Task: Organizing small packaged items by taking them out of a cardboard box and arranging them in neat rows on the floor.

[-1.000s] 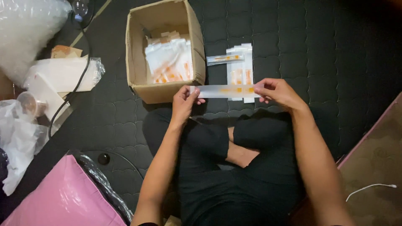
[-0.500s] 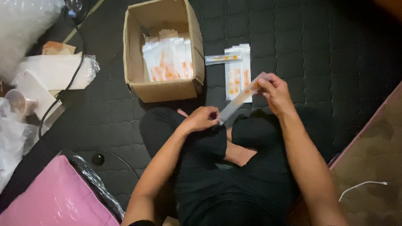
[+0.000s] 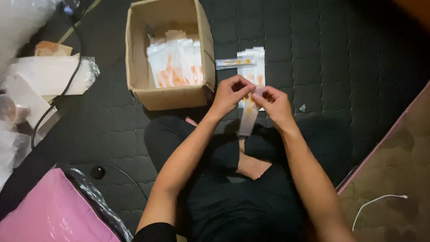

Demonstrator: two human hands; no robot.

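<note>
Two hands meet above the person's crossed legs, both pinched on the top end of one long clear packet (image 3: 247, 117) that hangs down between them. The left hand (image 3: 231, 93) grips the upper edge with fingertips closed on it, and the right hand (image 3: 274, 104) holds the same end from the other side, so the two sets of fingers nearly touch. The packet is blurred, but an orange patch shows through its clear film (what is inside cannot be made out).

Just beyond the hands, on the dark quilted mat (image 3: 340, 67), lies a small stack of similar packets (image 3: 254, 60), with one more packet (image 3: 234, 63) laid crosswise at its top left. To the left of that stack stands an open cardboard box (image 3: 135, 67), and more white and orange packets (image 3: 175, 62) stand packed inside it.

Further left lie a clear plastic bag holding white sheets (image 3: 53, 76) and a black cable (image 3: 67, 85) running over it. A pink bag (image 3: 49, 215) sits at the lower left, and a thin white cord (image 3: 378, 201) lies on the brown floor at the lower right.
</note>
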